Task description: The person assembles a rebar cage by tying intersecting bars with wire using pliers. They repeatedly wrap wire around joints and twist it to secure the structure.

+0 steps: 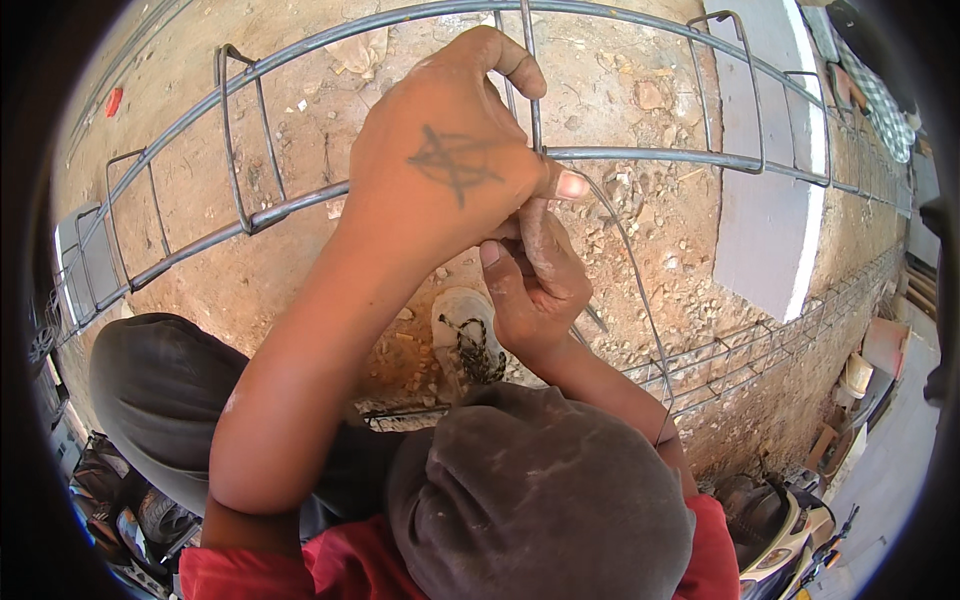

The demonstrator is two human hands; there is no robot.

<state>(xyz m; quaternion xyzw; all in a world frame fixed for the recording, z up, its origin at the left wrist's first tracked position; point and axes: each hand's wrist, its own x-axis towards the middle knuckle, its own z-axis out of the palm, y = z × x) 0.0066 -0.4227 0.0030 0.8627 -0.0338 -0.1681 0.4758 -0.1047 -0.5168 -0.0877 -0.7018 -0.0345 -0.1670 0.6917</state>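
Note:
My left hand (440, 160) reaches over the lower long steel bar of a rebar cage (650, 154), where a rebar stirrup (531, 60) meets it. Its thumb presses by a thin tie wire (635, 262) at that joint, the index finger is bent, and the other fingers are mostly hidden. The wire curves down past my right forearm. Just below, my right hand (540, 290) is closed, its fingertips close under the left hand. What it grips is hidden; a dark thin end (592, 318) sticks out beside it.
Beneath the cage lies sandy ground with stones. A grey board with a white edge (765, 230) lies at the right, near a second, mesh-like rebar cage (740, 365). Buckets (855, 375) and a motorcycle (785, 530) stand lower right. My shoe (465, 335) is below my hands.

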